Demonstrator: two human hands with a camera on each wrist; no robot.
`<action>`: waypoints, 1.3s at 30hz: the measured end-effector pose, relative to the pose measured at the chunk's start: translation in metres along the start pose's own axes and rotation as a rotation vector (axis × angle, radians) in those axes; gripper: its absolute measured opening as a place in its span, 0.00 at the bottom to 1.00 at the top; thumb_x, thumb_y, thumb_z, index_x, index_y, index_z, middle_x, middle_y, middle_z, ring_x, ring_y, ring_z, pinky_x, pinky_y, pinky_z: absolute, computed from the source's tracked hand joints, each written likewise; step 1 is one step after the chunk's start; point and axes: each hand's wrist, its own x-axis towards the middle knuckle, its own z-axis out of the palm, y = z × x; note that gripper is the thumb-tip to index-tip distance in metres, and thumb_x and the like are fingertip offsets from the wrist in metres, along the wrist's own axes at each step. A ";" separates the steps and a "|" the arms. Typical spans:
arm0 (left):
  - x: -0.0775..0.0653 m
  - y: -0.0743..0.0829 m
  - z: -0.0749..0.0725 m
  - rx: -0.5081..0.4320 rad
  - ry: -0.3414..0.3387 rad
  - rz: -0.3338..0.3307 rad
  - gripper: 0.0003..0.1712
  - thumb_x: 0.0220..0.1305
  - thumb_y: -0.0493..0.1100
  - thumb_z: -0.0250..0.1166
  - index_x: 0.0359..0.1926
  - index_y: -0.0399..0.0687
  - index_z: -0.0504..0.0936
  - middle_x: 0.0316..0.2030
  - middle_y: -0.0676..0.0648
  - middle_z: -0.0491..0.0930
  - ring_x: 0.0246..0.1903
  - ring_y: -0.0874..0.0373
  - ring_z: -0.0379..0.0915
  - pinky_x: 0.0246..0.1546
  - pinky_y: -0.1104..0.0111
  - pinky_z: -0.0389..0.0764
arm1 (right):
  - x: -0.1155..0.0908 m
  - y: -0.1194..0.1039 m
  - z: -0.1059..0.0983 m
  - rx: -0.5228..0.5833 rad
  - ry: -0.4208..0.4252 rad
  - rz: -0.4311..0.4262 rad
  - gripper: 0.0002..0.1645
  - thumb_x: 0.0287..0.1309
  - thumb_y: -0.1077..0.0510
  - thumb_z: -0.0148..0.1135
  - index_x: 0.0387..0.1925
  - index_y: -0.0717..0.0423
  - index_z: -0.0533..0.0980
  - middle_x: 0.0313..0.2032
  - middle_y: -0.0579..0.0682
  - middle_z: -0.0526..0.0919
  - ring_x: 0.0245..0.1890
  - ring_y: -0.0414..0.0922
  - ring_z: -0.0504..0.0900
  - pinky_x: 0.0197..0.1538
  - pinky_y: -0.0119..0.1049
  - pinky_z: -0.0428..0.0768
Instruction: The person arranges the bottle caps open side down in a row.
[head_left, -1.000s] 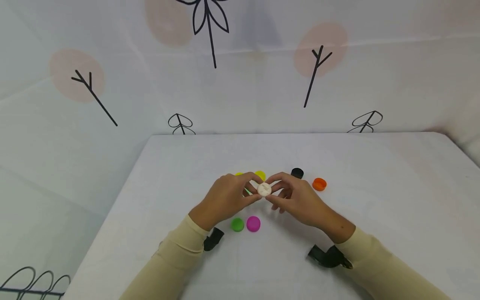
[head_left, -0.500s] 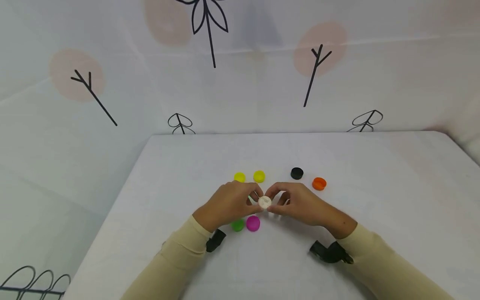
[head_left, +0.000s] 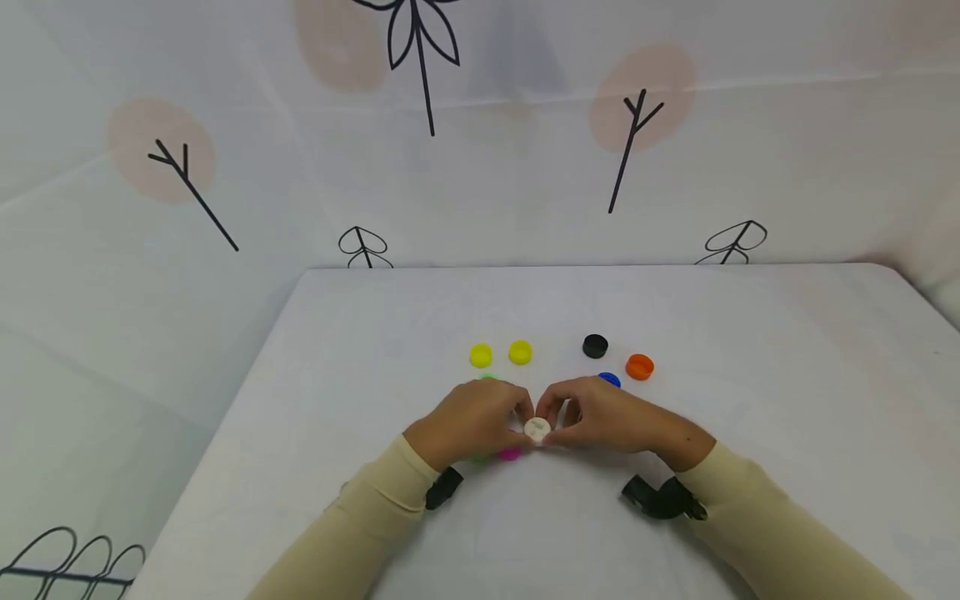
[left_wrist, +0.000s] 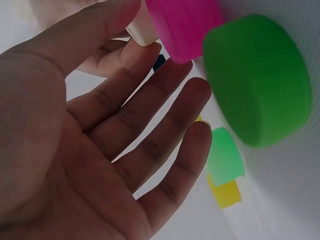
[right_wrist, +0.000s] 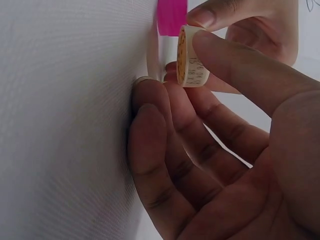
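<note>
Between both hands a white bottle cap is held just above the table. My left hand pinches its left side with thumb and forefinger; its other fingers are spread loosely in the left wrist view. My right hand pinches the opposite side. Printed digits show on the cap's side in the right wrist view, and its underside faces the table. A magenta cap and a green cap lie beside the left fingers, mostly covered by that hand in the head view.
Two yellow caps lie beyond the left hand, with a light green cap partly hidden near them. Behind the right hand are a black cap, an orange cap and a partly covered blue cap. White cloth covers the table.
Both hands have come nearer to me and lower, carrying the white bottle cap. The blue cap has come into view, while the magenta and green caps are now largely covered.
</note>
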 end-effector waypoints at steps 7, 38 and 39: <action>0.002 0.002 0.003 0.045 -0.015 0.004 0.12 0.55 0.50 0.76 0.39 0.53 0.87 0.32 0.58 0.80 0.30 0.65 0.69 0.31 0.75 0.71 | 0.001 0.001 0.001 -0.034 -0.010 -0.020 0.11 0.55 0.52 0.74 0.39 0.47 0.82 0.32 0.40 0.81 0.32 0.37 0.77 0.37 0.28 0.78; -0.009 -0.014 -0.022 0.058 0.077 -0.104 0.18 0.63 0.56 0.70 0.48 0.52 0.86 0.47 0.52 0.84 0.45 0.58 0.79 0.45 0.66 0.82 | 0.002 -0.011 0.008 -0.111 -0.025 0.104 0.13 0.52 0.54 0.76 0.38 0.47 0.81 0.28 0.43 0.77 0.32 0.39 0.75 0.36 0.28 0.78; -0.010 -0.017 -0.024 0.060 0.086 -0.116 0.18 0.63 0.55 0.70 0.49 0.52 0.85 0.47 0.52 0.84 0.46 0.57 0.79 0.46 0.65 0.82 | 0.002 -0.011 0.008 -0.114 -0.025 0.103 0.13 0.52 0.54 0.77 0.38 0.48 0.81 0.29 0.43 0.77 0.32 0.39 0.75 0.36 0.29 0.78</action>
